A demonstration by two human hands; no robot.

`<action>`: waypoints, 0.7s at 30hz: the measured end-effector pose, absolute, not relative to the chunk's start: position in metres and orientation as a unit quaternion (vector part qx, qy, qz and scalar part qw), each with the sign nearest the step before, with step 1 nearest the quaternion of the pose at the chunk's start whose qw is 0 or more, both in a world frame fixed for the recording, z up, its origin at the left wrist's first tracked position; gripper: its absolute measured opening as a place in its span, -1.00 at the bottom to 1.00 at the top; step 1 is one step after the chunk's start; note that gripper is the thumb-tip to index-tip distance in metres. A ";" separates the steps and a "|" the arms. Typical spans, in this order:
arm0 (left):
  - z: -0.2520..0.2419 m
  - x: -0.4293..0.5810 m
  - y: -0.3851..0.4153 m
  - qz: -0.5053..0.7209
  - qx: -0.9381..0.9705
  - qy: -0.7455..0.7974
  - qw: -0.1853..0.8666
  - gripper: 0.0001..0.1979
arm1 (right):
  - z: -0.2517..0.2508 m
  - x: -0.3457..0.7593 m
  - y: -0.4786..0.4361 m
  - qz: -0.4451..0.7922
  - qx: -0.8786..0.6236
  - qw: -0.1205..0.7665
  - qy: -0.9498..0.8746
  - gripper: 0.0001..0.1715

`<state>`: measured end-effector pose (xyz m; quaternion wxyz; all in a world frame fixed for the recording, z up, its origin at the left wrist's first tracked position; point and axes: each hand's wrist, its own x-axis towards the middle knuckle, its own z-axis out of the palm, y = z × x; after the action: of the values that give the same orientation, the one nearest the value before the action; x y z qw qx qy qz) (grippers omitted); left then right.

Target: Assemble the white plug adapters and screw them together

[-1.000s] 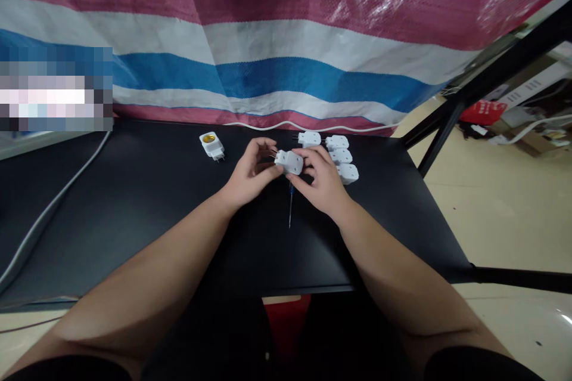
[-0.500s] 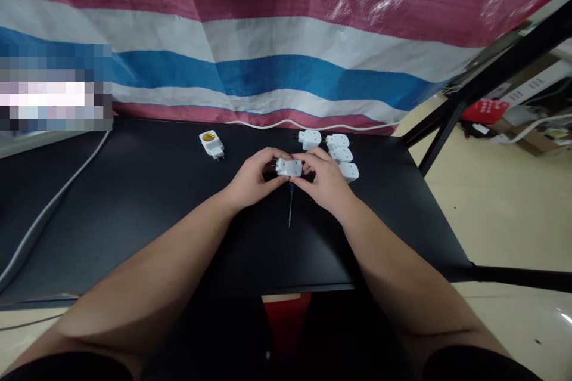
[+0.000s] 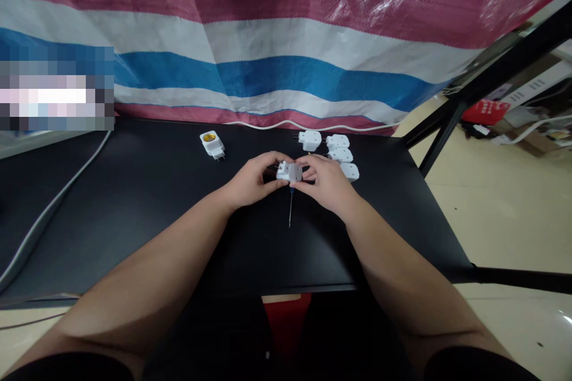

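A white plug adapter (image 3: 290,172) was gripped from either side by the left hand (image 3: 251,180) and right hand (image 3: 328,183), apparently for steadiness, over the black table (image 3: 143,184), where a screwdriver (image 3: 290,209) was laid, seemingly within easy reach.

- White plug (image 3: 290,172), small and chunky, with round corners and a step in its middle.
- Thin pins poking out to the left; small dark holes on the wide right part.
- Held sideways between the left hand (image 3: 250,179) and right hand (image 3: 329,183), pinched at both ends.
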<state>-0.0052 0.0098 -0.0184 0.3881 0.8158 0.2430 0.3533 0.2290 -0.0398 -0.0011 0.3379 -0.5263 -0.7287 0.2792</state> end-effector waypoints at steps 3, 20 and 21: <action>-0.021 -0.005 0.012 0.357 0.810 0.240 0.398 -0.61 | 0.000 0.231 -0.039 0.299 -0.518 0.348 -0.722 -0.55; -0.029 -0.004 0.017 0.418 0.803 0.320 0.281 -0.64 | -0.004 0.225 -0.040 0.229 -0.481 0.417 -0.736 -0.54; -0.031 -0.005 0.018 0.431 0.790 0.338 0.274 -0.62 | -0.003 0.224 -0.041 0.216 -0.476 0.402 -0.752 -0.54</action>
<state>-0.0046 0.0180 -0.0307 0.2741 0.7903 0.3382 0.4311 0.2245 -0.0405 -0.0027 0.4019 -0.4755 -0.7521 0.2162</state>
